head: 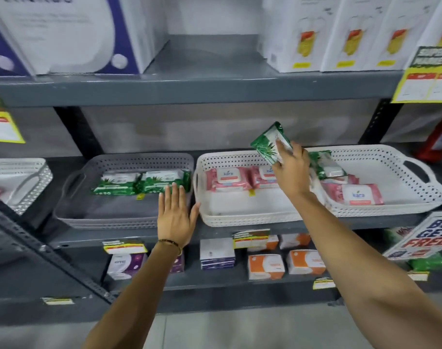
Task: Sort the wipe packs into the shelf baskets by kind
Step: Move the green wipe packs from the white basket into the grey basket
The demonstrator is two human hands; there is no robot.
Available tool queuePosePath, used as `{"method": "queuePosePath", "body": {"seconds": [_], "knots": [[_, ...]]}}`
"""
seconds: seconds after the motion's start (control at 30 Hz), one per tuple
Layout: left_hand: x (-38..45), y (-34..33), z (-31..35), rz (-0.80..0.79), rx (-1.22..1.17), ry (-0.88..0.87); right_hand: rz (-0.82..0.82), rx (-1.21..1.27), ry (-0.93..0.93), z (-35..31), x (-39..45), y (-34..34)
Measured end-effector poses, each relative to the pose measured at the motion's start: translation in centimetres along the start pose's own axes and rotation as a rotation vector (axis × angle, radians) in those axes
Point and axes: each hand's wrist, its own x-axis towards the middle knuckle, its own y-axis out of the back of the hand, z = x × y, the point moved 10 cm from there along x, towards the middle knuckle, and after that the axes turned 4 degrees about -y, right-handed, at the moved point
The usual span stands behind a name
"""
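My right hand (291,170) holds a green wipe pack (269,142) in the air above the gap between the two white baskets. My left hand (176,212) is flat and open over the right front corner of the grey basket (94,210), just in front of two green packs (141,182) lying in it. The middle white basket (240,217) holds two pink packs (227,178). The right white basket (396,197) holds another green pack (325,165) on top of pink packs (358,193).
All three baskets sit side by side on a grey metal shelf (215,231). Another white basket (21,182) stands at the far left. Boxes fill the shelves above and below. Price tags and a promo sign (426,238) hang off the shelf edges.
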Motion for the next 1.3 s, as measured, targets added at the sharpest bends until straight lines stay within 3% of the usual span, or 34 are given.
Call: {"method": "queuePosePath", "body": {"seconds": [0.3, 0.47, 0.8, 0.97, 1.1, 1.3], "knots": [[-3.5, 2.3, -16.3, -0.04, 0.025, 0.125, -0.265, 0.198, 0.185, -17.1, -5.1, -10.1], [-4.6, 3.0, -22.0, -0.035, 0.027, 0.164, -0.426, 0.107, 0.337, -23.6, -6.7, -14.9], [-4.7, 2.7, -22.5, 0.009, -0.002, 0.127, -0.827, 0.145, 0.47, -32.0, -10.8, -23.2], [-4.7, 2.3, -22.9, 0.004, 0.028, 0.129, -0.873, 0.174, 0.526, -35.1, -12.7, -26.0], [-4.7, 2.3, -22.9, 0.011, 0.028, 0.128, -0.892, -0.062, 0.676, -35.1, -13.7, -27.9], [-4.7, 2.6, -22.6, 0.026, 0.017, 0.124, -0.948, -0.224, 0.691, -33.4, -14.7, -28.8]]}}
